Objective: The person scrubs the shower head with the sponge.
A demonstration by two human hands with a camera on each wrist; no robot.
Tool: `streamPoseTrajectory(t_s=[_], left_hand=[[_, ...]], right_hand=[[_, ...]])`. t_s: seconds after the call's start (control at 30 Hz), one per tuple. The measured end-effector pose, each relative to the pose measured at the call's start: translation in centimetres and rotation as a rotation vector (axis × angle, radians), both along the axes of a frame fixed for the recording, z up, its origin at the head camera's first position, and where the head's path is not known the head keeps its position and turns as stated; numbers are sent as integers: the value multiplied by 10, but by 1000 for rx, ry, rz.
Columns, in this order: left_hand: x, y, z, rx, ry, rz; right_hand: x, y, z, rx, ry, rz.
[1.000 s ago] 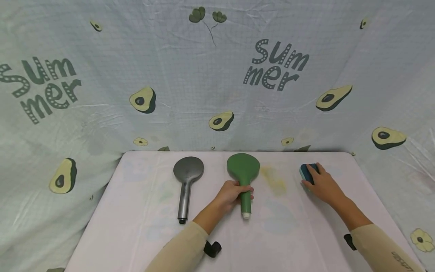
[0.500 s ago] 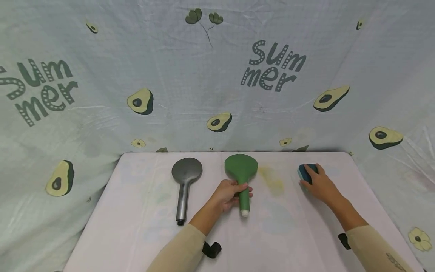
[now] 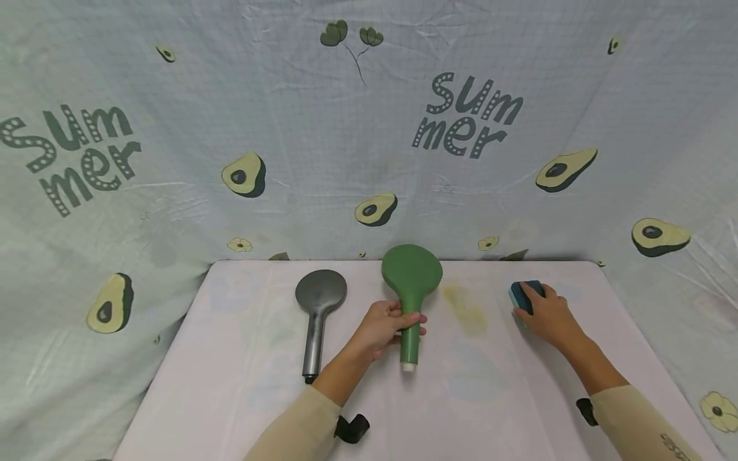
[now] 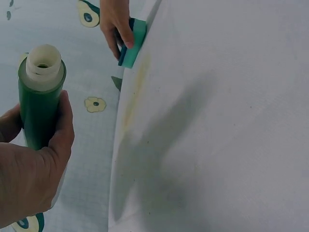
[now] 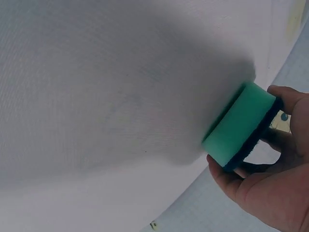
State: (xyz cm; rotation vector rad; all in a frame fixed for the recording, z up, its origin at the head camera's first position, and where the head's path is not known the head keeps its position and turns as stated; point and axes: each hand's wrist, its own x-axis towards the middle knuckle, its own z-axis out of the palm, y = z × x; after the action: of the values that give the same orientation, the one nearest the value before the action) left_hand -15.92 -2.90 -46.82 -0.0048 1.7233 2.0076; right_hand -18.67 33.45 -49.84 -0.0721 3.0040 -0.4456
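Observation:
A green shower head (image 3: pixel 412 275) is in my left hand (image 3: pixel 387 326), whose fingers and thumb wrap its handle. In the left wrist view the handle's pale threaded end (image 4: pixel 44 63) points up toward the camera, and the shower head's shadow falls on the white tabletop. On the right, my right hand (image 3: pixel 548 317) grips a sponge (image 5: pixel 244 125), teal foam with a dark blue scouring side, between thumb and fingers at its edges. In the right wrist view the foam faces the tabletop, close over it. To the left lies a grey shower head (image 3: pixel 320 291), handle toward me.
A yellow stain (image 3: pixel 466 310) marks the white table (image 3: pixel 219 384) between the green shower head and the sponge. Behind the table hangs a pale cloth (image 3: pixel 323 141) printed with avocados and lettering. Black wrist straps show at both sleeves.
My left hand has raised the green shower head a little, its handle end shifting left and its round head moving up past the table's back edge. My right hand stays with the sponge.

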Motion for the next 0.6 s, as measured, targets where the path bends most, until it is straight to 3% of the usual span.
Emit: streamPoseTrajectory(t_s=[0.37,0.6], left_hand=[[7,-12,14,14,83,-8],[10,-21,18,18,126,-16]], right_hand=[[0,-2,4,17,-3,-10],[3,-7,20,-53,-5,-8]])
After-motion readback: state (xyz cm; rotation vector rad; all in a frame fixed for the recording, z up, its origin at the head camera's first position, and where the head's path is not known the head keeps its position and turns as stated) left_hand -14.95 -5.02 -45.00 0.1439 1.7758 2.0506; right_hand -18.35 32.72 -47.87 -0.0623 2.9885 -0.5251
